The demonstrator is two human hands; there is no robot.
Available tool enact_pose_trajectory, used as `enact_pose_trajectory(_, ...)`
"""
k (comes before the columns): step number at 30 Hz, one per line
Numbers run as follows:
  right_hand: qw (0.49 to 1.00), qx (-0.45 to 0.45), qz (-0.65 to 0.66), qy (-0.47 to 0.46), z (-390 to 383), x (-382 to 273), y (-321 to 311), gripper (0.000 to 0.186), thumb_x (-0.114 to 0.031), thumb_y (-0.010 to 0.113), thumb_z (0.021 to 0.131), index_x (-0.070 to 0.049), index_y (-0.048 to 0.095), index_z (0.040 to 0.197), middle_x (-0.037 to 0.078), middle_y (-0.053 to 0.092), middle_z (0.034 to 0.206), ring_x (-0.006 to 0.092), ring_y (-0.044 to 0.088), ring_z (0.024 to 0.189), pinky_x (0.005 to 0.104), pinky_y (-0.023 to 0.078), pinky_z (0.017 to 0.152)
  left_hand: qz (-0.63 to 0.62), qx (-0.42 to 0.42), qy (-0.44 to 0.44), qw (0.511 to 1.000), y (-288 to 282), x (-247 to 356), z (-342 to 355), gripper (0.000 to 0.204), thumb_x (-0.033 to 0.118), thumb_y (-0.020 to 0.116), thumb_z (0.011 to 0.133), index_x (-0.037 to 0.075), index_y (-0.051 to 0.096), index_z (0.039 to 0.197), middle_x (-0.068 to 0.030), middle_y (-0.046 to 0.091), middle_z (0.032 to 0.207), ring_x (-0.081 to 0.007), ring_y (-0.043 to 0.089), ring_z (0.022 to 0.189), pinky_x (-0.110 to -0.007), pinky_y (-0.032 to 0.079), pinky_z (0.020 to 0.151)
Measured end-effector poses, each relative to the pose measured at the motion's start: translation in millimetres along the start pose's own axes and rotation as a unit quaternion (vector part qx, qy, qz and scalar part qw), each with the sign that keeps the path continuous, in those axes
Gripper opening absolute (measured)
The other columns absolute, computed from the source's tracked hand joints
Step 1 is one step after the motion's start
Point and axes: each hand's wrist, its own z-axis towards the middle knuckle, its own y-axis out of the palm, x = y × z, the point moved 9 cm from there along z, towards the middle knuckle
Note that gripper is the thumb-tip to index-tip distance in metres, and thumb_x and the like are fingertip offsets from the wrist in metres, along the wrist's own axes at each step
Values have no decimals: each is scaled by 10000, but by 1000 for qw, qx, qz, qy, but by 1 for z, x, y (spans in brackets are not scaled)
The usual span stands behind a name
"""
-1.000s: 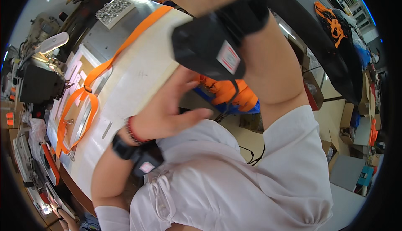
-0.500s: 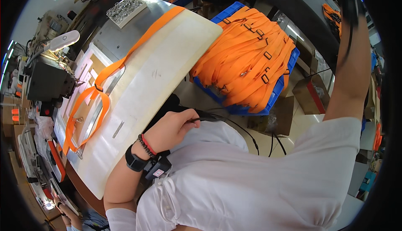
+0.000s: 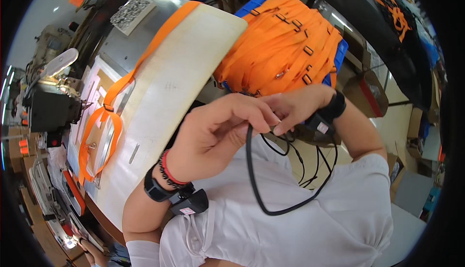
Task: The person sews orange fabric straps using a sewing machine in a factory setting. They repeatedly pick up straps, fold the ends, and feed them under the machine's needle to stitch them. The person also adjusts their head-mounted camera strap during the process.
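In front of my chest my two hands meet. My left hand [image 3: 213, 134] is closed, its thumb and fingers pinching a black cable [image 3: 253, 182] that hangs in a loop below. My right hand [image 3: 305, 103] comes in from the right with its fingers pressed together on the cable, close to the left fingertips. The exact spot it grips is partly hidden. Each wrist wears a black strap with a small black box. An orange strap [image 3: 121, 84] with a dark buckle and a metal hook lies looped on the white work table [image 3: 164, 88], apart from both hands.
A blue crate [image 3: 341, 56] heaped with orange straps stands beyond my hands. At the left is a sewing machine [image 3: 53, 107]. A tray of small metal parts [image 3: 133, 14] sits at the table's far end. Cardboard boxes [image 3: 361, 92] and more cables occupy the floor.
My right hand has come down from high at the upper right to meet the left. My left hand has risen from my lap. The cable now hangs in a loop below my hands.
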Motion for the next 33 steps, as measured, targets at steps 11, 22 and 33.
enact_pose_trajectory(11, 953, 66, -246, 162, -68, -33, -10, 440, -375, 855, 729, 4, 685, 873, 82, 644, 720, 202, 610, 645, 329, 465, 595, 23, 79, -7, 997, -14, -16, -1, 70, 71, 606, 970, 33, 548, 981, -202, 636, 1162, -354, 560, 1254, -398, 468, 1050)
enact_pose_trajectory(22, 915, 64, -238, 319, -96, -10, 9, 342, -272, 657, 909, 23, 639, 738, 102, 621, 590, 225, 639, 544, 347, 496, 536, 172, -248, -425, 853, 15, -233, -72, 155, 66, 637, 902, -24, 673, 1023, -75, 698, 840, -109, 655, 768, -259, 537, 756)
enact_pose_trajectory(33, 945, 0, -44, 325, -87, 48, 52, 294, -260, 651, 924, 34, 662, 924, 139, 678, 710, 269, 690, 708, 375, 536, 665, 227, -380, -389, 808, 46, -260, -54, 155, 105, 721, 828, 3, 750, 942, -136, 738, 840, -201, 706, 770, -313, 557, 759)
